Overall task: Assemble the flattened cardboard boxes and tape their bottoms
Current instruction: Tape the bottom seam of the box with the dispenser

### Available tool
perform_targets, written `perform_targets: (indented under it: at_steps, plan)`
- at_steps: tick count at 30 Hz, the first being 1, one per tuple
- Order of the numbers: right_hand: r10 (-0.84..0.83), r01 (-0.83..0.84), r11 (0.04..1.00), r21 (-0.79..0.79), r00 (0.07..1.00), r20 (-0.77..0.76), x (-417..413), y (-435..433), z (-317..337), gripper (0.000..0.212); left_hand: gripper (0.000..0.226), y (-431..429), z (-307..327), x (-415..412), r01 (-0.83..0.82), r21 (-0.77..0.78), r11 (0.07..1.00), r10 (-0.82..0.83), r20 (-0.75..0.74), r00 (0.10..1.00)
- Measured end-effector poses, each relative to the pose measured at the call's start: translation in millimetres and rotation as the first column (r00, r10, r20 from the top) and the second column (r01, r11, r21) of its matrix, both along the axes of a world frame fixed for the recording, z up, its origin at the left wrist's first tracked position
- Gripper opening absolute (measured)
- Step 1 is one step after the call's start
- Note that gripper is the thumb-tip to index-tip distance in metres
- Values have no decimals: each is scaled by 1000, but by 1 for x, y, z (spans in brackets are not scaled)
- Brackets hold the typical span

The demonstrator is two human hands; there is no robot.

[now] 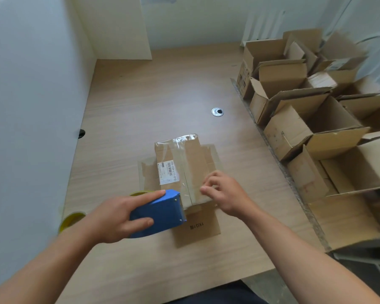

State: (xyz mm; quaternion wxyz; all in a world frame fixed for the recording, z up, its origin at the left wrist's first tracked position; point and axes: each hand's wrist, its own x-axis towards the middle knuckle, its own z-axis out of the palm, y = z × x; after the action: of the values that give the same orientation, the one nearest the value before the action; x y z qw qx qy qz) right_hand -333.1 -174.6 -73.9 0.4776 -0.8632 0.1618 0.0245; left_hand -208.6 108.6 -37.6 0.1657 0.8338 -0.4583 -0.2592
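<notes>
Wood tabletop (140, 102), white walls L and rear. Cardboard box (195, 165) at centre-near, bottom side up, clear tape along the seam, white label (169, 172) on L half. L hand (116, 218) grips blue tape dispenser (160, 212), its blade end at the box's near edge. R hand (225, 194) has fingers bent, tips on the box's near R corner; pinching tape or just pressing, can't tell. Yellow tape roll (71, 219) near L. Open assembled boxes (312, 128) crowd the R side.
</notes>
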Motion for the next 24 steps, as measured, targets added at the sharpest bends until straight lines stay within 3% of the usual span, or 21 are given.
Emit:
perform_targets:
  at_steps: [2, 6, 9, 16, 24]
  plan:
    - [-131, 132, 991, 26, 990, -50, -23, -28, -7, 21, 62, 16, 5, 8, -89, 46, 995, 93, -94, 991]
    - [-216, 232, 969, 87, 963, -162, -41, -46, -22, 27, 61, 12, 11, 16, -161, 103, 982, 184, -282, 942]
    - [-215, 228, 972, 53, 958, -190, -30, -41, -27, 33, 58, -7, 9, 16, -155, 222, 963, 218, -293, 931]
    - [-152, 128, 986, -103, 949, -275, -25, -42, -41, 35, 51, -18, 4, 21, -147, 315, 938, 255, -338, 906]
    - [-180, 164, 983, -78, 930, -321, -15, -40, -53, 34, 42, -25, -6, 24, -177, 396, 901, 310, -302, 902]
